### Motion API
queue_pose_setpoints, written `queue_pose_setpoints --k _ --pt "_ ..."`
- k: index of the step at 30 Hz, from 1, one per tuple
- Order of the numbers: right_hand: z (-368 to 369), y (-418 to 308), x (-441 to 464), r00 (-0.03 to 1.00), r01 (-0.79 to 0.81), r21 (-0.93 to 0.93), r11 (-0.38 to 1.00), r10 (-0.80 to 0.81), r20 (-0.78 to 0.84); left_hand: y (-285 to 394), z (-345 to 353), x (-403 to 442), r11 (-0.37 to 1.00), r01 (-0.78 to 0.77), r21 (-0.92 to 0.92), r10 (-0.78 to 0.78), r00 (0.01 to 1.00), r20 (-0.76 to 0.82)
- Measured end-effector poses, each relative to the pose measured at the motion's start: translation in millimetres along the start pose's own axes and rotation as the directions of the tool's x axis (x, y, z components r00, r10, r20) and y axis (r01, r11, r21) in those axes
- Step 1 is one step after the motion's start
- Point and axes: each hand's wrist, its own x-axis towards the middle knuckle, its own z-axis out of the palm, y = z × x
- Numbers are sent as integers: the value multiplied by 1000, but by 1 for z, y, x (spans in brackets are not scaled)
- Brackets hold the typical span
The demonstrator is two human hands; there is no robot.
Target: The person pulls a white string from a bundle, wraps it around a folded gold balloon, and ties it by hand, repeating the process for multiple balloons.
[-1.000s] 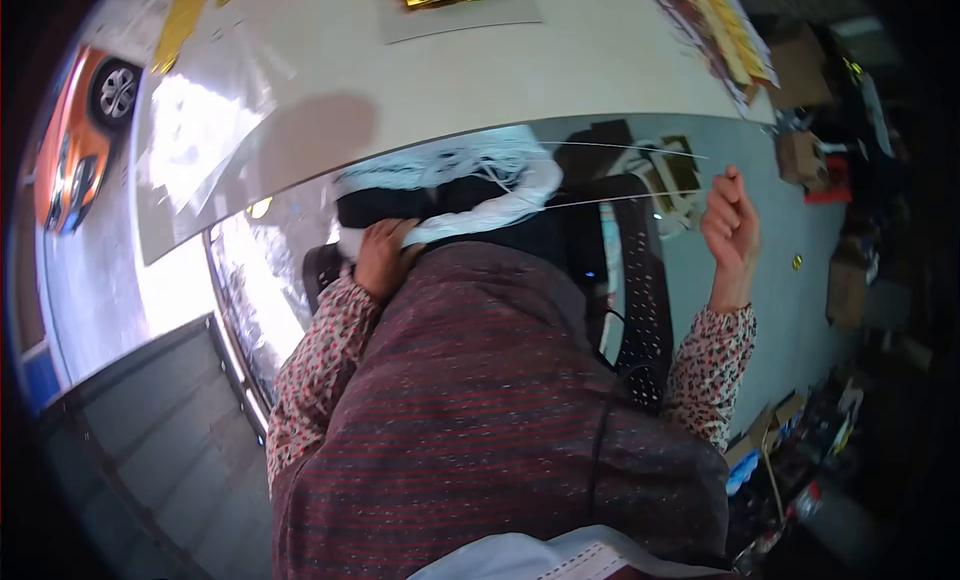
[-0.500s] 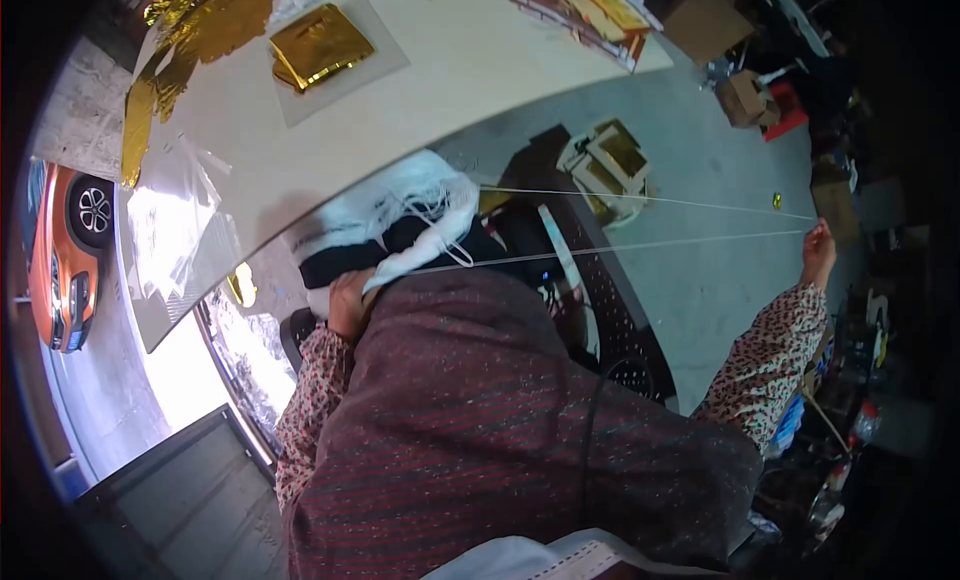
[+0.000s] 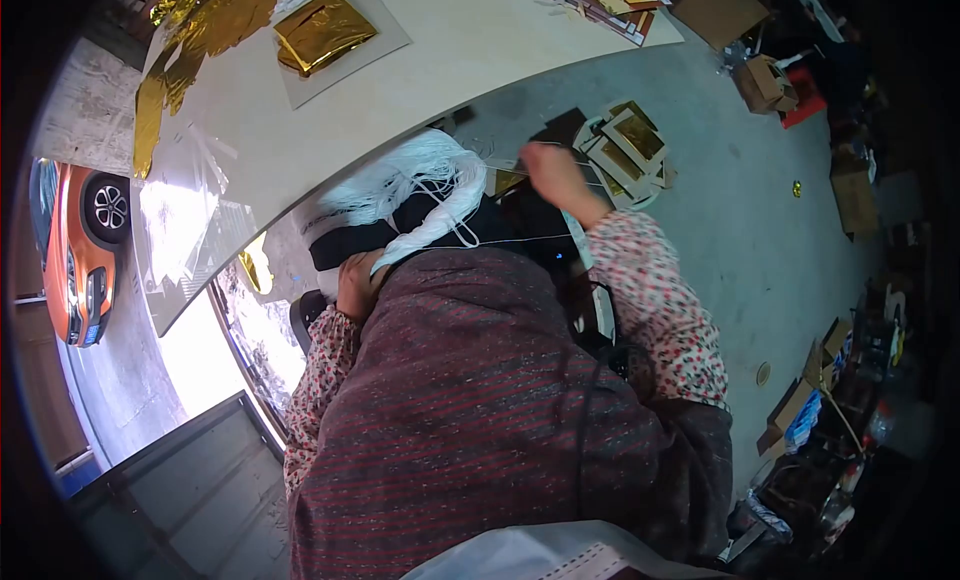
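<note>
A loose skein of white thread (image 3: 440,185) lies across my lap, just under the table's edge. At its near end, my left hand (image 3: 357,283) is closed around the strands beside my knee; part of the fingers is hidden. My right hand (image 3: 556,176), smeared a little by motion, is curled into a fist to the right of the skein. Thin white thread runs from the skein to this fist. A second strand (image 3: 540,239) stretches from the skein to the right, below the fist.
The pale table (image 3: 430,95) holds a gold foil packet (image 3: 325,32) on a clear sheet and crumpled gold foil (image 3: 215,25). Gold-faced cards (image 3: 625,150) are piled on the floor. Cardboard boxes (image 3: 765,83) stand at the right; an orange car (image 3: 75,240) is at the left.
My right hand has come in from far right to near the skein, and the long stretched strands have shortened. My left hand stays at the skein's near end.
</note>
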Motion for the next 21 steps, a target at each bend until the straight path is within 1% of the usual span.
queue_pose_setpoints --k 1,2,3,4,5,6,7,8,10,11,13,14,16,17,18,19,20,21 --pt "11 -4 -3 998 5 -137 991 4 70 0 -1 1 1000 -2 -4 2 1000 -6" --pt "15 -8 -12 977 22 -121 992 4 212 -4 0 2 1000 -12 -6 12 1000 -22" --pt "24 -1 -25 933 65 -139 988 -11 359 -9 3 1 1000 -18 -9 18 999 -35" --pt "-3 -37 -42 855 -171 -56 984 176 488 -12 6 -3 1000 -21 -14 21 999 -46" --pt "-20 -58 -53 702 -367 -52 929 313 640 -10 6 -4 1000 -13 -15 12 999 -42" --pt "-15 -48 -67 760 -208 -71 975 207 616 -6 2 -1 1000 -8 -18 7 999 -39" --pt "-11 -38 -82 800 -46 -94 995 93 592 -2 0 0 1000 -5 -21 4 999 -36" --pt "-13 -41 -89 797 -79 -43 996 89 598 1 0 0 1000 -6 6 7 999 -34" --pt "-21 -46 -93 802 -126 56 990 68 593 5 -1 0 1000 11 1 -11 1000 0" --pt "-20 -38 -92 835 -156 196 968 23 549 5 -2 2 1000 13 3 -13 1000 8" --pt "-10 -12 -89 892 -186 471 862 -53 449 -3 3 1 1000 10 -3 -10 1000 10" --pt "-34 -30 -77 685 -599 375 708 210 698 -6 5 1 1000 8 -2 -8 1000 4" --pt "-65 -31 -65 760 -624 649 436 146 633 -4 4 -2 1000 20 -7 -20 1000 8" --pt "-81 -30 -60 799 -598 754 273 123 589 0 1 -1 1000 26 -8 -26 1000 10" --pt "-99 -33 -55 945 -309 849 428 236 225 2 -2 1 1000 26 -9 -26 1000 11" --pt "-140 -24 -43 959 -231 969 89 190 212 -5 2 0 1000 21 -4 -21 1000 1" --pt "-180 -8 -36 978 -115 993 33 177 107 -5 3 1 1000 13 -1 -13 1000 -11" --pt "-226 1 -39 995 -13 1000 6 100 12 -5 3 1 1000 5 1 -5 1000 -10"
